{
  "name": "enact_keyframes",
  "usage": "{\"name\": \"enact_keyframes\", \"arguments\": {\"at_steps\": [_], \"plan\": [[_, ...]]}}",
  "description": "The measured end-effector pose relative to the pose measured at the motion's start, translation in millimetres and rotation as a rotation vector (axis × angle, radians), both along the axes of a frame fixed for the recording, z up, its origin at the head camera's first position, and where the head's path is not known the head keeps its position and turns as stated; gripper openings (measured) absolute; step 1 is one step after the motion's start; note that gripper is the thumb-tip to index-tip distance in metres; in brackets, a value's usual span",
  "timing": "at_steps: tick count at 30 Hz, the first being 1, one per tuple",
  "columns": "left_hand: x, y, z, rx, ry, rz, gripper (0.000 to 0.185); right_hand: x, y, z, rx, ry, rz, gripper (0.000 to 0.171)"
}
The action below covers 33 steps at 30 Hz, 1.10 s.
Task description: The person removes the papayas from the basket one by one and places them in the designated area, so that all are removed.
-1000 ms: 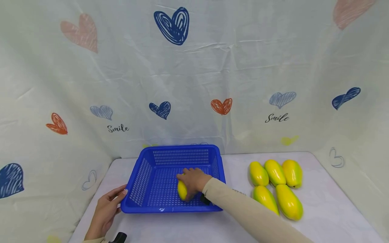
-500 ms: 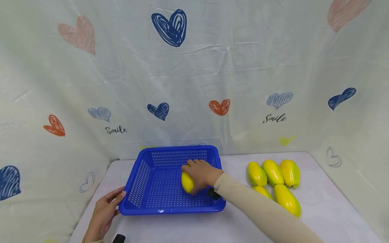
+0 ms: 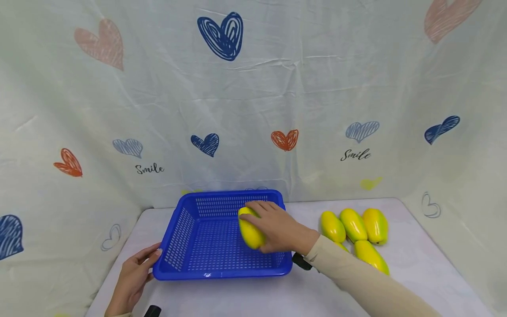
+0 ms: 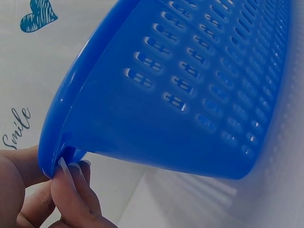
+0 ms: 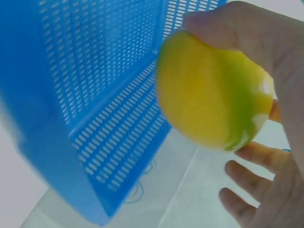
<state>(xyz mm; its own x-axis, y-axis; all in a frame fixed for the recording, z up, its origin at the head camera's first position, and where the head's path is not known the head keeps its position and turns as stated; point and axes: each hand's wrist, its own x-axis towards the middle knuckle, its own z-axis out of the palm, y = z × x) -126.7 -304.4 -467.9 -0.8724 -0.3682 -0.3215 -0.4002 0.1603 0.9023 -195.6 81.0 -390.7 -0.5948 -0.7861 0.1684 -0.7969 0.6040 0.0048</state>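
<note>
Item, left: left hand [image 3: 132,278], at the near left corner of the blue basket [image 3: 186,229]; thumb and fingertips [image 4: 71,175] pinch the basket's rim, as the left wrist view shows close up; its place on the corner is unchanged over the last second. Item, centre: blue basket, perforated, standing on the white table [image 3: 245,299], pictured with nothing lying on its floor. Item, centre-right: right hand [image 3: 279,229], grasping one yellow-green fruit [image 3: 251,231]; thumb over the top, fingers spread beneath per the right wrist view. Change noted: a second ago this hand held the fruit low over the middle of the basket floor; it has since risen and drawn toward the basket's far right part, the fruit now held in the air above the floor, apart from the mesh. Judged meaning: the fruit is not set down, and the hand appears to be shifting it. Pose: right forearm in a beige sleeve [image 3: 356,281] reaches in across the basket's right wall, palm turned down and leftward. Item, right: five more fruits [image 3: 354,224] grouped on the table, well apart from the basket, one largely hidden behind the sleeve.
</note>
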Motion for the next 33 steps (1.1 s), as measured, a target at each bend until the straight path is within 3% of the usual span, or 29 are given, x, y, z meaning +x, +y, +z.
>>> {"name": "enact_keyframes", "arguments": {"at_steps": [9, 26, 33], "plan": [[1.5, -4, -1.6, -0.003, -0.024, -0.002, 0.056, 14.9, 24, -6.4, -0.041, 0.103, 0.048, 0.086], [0.3, -5, 0.1, 0.044, -0.021, -0.030, 0.059, 35.8, 72, -9.1, -0.195, 0.084, -0.046, 0.094], [-0.7, -4, -0.5, 0.042, -0.013, -0.032, 0.058, 40.3, 92, -14.5, -0.260, 0.150, -0.067, 0.095]]}}
